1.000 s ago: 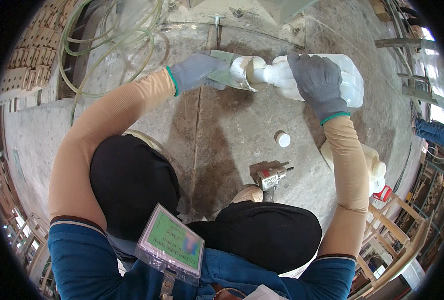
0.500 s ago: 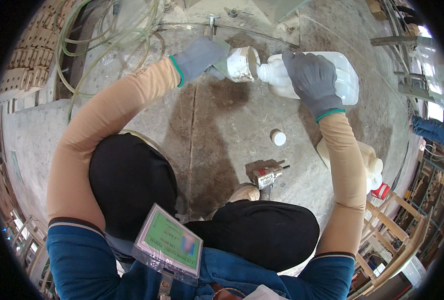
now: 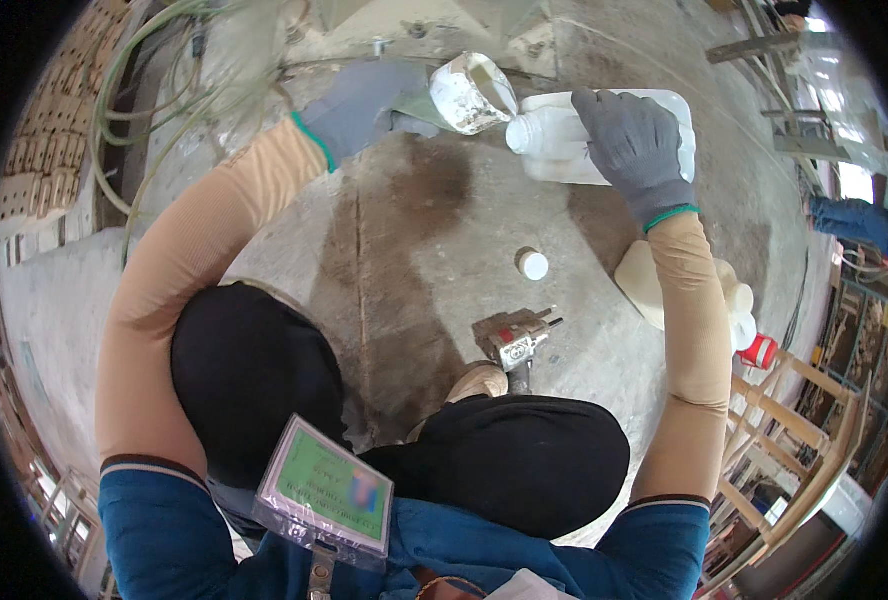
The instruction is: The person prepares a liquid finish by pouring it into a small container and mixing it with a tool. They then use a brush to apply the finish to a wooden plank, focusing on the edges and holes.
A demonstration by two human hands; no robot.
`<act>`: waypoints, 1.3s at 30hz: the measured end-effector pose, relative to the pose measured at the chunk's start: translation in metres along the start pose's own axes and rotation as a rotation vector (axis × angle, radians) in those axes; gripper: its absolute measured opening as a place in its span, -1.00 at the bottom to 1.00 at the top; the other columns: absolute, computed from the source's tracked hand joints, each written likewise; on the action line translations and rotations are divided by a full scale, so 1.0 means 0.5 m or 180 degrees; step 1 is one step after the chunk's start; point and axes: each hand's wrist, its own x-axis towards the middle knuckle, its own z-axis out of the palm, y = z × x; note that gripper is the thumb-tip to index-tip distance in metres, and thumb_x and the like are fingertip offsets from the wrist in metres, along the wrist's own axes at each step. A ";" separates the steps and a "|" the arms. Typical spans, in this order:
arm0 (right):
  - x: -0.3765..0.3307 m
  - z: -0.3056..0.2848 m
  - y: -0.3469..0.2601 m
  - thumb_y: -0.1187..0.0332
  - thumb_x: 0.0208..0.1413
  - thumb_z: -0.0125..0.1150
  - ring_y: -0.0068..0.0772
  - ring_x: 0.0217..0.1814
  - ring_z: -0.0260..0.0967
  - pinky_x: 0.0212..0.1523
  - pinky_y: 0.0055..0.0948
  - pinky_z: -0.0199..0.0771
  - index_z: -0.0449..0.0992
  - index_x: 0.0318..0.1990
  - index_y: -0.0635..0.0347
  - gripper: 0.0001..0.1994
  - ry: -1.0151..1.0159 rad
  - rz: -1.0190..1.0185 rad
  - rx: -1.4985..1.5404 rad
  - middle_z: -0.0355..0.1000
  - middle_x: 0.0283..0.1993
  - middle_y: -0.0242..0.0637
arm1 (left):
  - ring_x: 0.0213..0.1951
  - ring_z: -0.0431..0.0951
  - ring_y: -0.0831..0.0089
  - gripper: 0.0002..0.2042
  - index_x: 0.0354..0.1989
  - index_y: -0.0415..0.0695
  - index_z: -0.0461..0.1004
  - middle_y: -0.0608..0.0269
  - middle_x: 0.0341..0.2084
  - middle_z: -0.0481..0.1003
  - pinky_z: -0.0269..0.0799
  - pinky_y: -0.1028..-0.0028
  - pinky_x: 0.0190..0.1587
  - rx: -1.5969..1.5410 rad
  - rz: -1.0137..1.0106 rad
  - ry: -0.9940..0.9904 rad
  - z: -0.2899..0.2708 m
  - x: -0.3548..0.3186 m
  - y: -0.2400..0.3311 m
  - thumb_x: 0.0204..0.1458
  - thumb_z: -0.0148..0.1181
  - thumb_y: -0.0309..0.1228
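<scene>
My left hand [image 3: 356,105], in a grey glove, is closed round the greenish end of a stained white cup [image 3: 458,100]. That cup tilts, its open mouth facing right and its lower rim at the jug's neck. A translucent white plastic jug [image 3: 556,150] is tipped over, its uncapped neck pointing left at the cup. My gloved right hand [image 3: 644,145] is wrapped over the jug's upper side; the handle under it is hidden. On the floor, nearer me, lies a round white cap [image 3: 534,265].
A metal power tool [image 3: 520,342] stands by my shoe [image 3: 479,382]. Past my right forearm lies a cream jug [image 3: 642,283], with a red-ended container [image 3: 761,351] nearby. Wooden frames [image 3: 804,430] fill the right side. Hoses [image 3: 109,120] and stacked drilled wooden pieces [image 3: 49,140] are at left.
My left hand has tipped the cup so its rim slants down to the jug's neck. My right hand keeps its grip on the jug. The whole view has shifted slightly.
</scene>
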 end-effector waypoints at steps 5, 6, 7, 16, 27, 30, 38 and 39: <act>-0.041 0.018 0.085 0.36 -0.28 0.28 -0.32 -0.21 0.38 -0.23 -0.31 0.35 0.40 -0.17 0.00 -0.60 0.0536 0.0007 0.0203 0.41 -0.30 -0.40 | -0.14 0.53 0.27 -0.71 -0.05 -0.35 0.36 0.11 -0.16 0.46 0.54 0.37 -0.11 -0.0276 -0.0185 -0.0251 0.055 0.007 0.022 0.11 0.03 -0.43; -0.049 0.023 0.107 0.36 -0.29 0.29 -0.29 -0.20 0.37 -0.22 -0.30 0.35 0.40 -0.17 0.01 -0.59 0.0638 0.0197 0.0161 0.41 -0.27 -0.38 | -0.14 0.53 0.28 -0.70 -0.03 -0.34 0.35 0.10 -0.13 0.45 0.53 0.37 -0.10 -0.0201 -0.0226 -0.0265 0.063 0.002 0.029 0.10 0.04 -0.42; -0.057 0.032 0.125 0.37 -0.30 0.30 -0.25 -0.18 0.37 -0.20 -0.29 0.34 0.40 -0.17 0.03 -0.59 0.0491 0.0493 0.0144 0.41 -0.25 -0.36 | -0.14 0.53 0.28 -0.69 -0.02 -0.34 0.34 0.10 -0.11 0.45 0.53 0.37 -0.11 -0.0147 -0.0197 -0.0276 0.069 -0.004 0.035 0.11 0.04 -0.42; -0.124 0.153 0.304 0.46 -0.12 0.05 0.05 0.06 0.24 0.07 -0.11 0.25 0.38 -0.12 0.11 -0.69 0.0754 0.2209 0.1245 0.33 -0.03 -0.03 | -0.08 0.51 0.27 -0.66 0.06 -0.39 0.25 0.04 -0.07 0.42 0.50 0.35 -0.02 -0.0039 -0.0561 -0.0236 0.057 -0.050 0.035 0.13 -0.04 -0.47; -0.208 0.249 0.050 0.41 0.05 -0.05 0.16 -0.16 0.37 -0.14 -0.07 0.37 0.29 0.06 0.21 -0.63 0.2226 0.2807 0.0900 0.40 -0.20 0.14 | -0.08 0.50 0.30 -0.66 0.04 -0.30 0.30 0.07 -0.06 0.43 0.52 0.34 -0.07 0.1620 -0.0012 -0.0240 0.073 -0.130 0.062 0.08 0.04 -0.46; -0.288 0.302 -0.190 0.18 0.00 0.12 0.10 0.08 0.25 0.00 -0.08 0.36 0.29 0.10 0.04 -0.53 -0.0318 0.1531 0.2594 0.30 0.05 -0.01 | -0.08 0.50 0.32 -0.69 0.02 -0.29 0.34 0.11 -0.06 0.43 0.52 0.37 -0.08 0.0459 -0.0285 -0.0040 0.085 -0.160 0.073 0.09 0.02 -0.46; -0.284 0.259 -0.138 0.05 0.01 0.14 0.07 -0.03 0.31 -0.09 -0.10 0.39 0.25 0.10 0.10 -0.46 0.0352 0.2482 0.2212 0.27 -0.02 0.01 | -0.06 0.49 0.30 -0.58 0.10 -0.29 0.28 0.06 -0.02 0.41 0.48 0.40 -0.07 0.5240 0.1657 -0.0999 0.087 -0.221 0.101 0.05 0.07 -0.42; -0.266 0.232 -0.078 0.08 0.01 0.16 0.09 -0.08 0.32 -0.12 -0.11 0.39 0.24 0.07 0.15 -0.47 0.0907 0.2967 0.2080 0.27 -0.08 0.00 | -0.09 0.51 0.32 -0.59 0.11 -0.30 0.26 0.05 -0.05 0.42 0.51 0.39 -0.10 0.5040 0.1478 -0.0973 0.083 -0.221 0.091 0.08 0.04 -0.42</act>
